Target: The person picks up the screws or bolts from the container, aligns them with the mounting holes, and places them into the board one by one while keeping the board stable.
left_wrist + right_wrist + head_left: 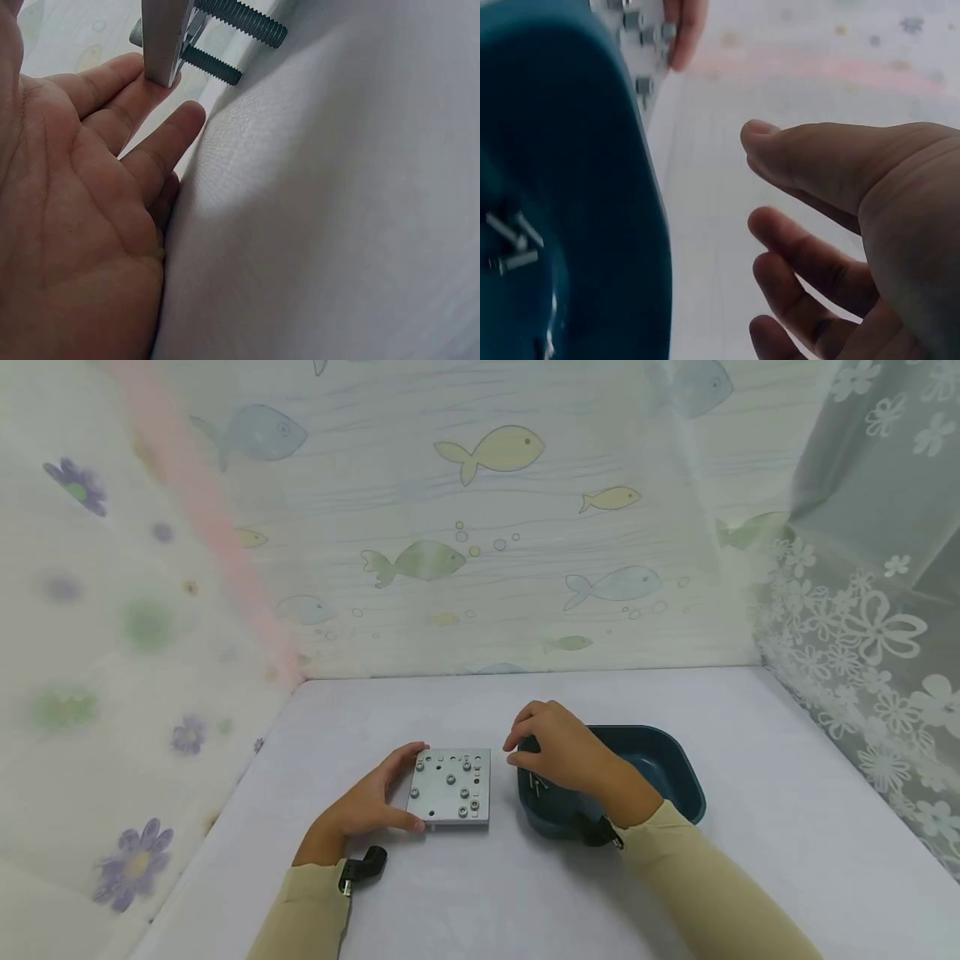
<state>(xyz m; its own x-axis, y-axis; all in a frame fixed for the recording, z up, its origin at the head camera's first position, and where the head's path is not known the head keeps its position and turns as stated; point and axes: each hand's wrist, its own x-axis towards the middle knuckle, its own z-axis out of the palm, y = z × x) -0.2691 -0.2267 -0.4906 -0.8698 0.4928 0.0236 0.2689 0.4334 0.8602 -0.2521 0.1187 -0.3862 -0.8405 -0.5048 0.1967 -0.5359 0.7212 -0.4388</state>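
A square silver metal plate point(438, 800) with rows of holes carries several socket-head screws point(451, 779). My left hand point(363, 802) grips its left side, thumb at the near corner and fingers at the far corner. In the left wrist view, threaded screw shanks point(240, 21) stick out beneath the plate's edge. My right hand point(562, 747) hovers over the left rim of a dark blue bin point(693, 789), fingers loosely bent. Nothing shows between its thumb point(780, 146) and fingertips. Loose screws point(514, 238) lie inside the bin.
A white cloth covers the table point(442, 902). Behind it hangs a curtain printed with fish point(506, 449), with a flowered curtain point(135, 860) on the left and a lacy one point(877, 693) on the right. Each wrist wears a small black camera point(365, 864).
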